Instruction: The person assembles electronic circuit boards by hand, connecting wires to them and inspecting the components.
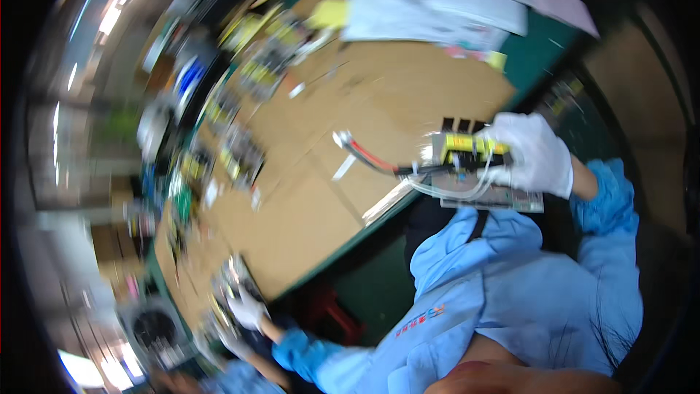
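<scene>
My right hand [531, 153], in a white glove, is closed on the edge of a circuit board assembly [503, 195] in front of my body, past the table edge. A yellow-wrapped component [470, 144], black fins and white wires show on it. A red and black wire bundle [372, 159] runs left from the assembly to a pale end above the tabletop. Far to the lower left, my gloved left hand [248, 310] is at a metal-framed electronic unit [235, 277] near the table edge. Its fingers are smeared by motion, so its grip is unclear.
Another person's gloved hand [235, 344] is close beside my left hand. More electronic units [240, 155] line the far side of the brown-topped table [313, 211]. Papers [437, 4] lie at the back. A red stool [332, 314] stands below the edge, a fan [152, 327] at left.
</scene>
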Available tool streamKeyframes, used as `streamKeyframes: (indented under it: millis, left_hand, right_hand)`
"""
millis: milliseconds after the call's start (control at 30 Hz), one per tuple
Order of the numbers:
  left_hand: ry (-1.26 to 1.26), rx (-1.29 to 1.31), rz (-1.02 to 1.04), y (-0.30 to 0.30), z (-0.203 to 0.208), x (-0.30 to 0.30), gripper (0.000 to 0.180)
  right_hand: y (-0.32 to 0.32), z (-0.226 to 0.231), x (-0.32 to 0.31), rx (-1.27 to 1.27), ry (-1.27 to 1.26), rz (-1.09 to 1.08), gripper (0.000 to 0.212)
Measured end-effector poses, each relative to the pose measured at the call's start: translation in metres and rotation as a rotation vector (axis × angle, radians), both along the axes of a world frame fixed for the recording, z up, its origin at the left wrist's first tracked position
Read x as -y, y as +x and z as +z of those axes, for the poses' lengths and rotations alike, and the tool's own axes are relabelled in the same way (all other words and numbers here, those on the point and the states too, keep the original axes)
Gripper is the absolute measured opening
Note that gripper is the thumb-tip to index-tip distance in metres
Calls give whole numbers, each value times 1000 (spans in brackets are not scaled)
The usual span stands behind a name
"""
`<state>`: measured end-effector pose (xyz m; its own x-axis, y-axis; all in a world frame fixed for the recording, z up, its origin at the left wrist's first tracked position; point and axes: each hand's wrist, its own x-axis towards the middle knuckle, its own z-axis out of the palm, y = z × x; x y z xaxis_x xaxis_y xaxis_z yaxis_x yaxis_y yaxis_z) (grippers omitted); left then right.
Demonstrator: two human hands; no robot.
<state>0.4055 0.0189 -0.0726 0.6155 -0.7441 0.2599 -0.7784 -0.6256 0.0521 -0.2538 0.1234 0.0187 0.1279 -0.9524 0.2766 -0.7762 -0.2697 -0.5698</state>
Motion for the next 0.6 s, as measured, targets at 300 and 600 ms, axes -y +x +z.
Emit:
streamKeyframes:
  millis: [300,600]
  left_hand:
    - [-99,310,-572,-94,23,5,53]
    - [-170,-1282,-1245,-409,98,31,61]
  right_hand:
    - [-147,-31,-192,921,-281,-1157,30]
    - [-169,-176,-339,1121,-73,-1540,31]
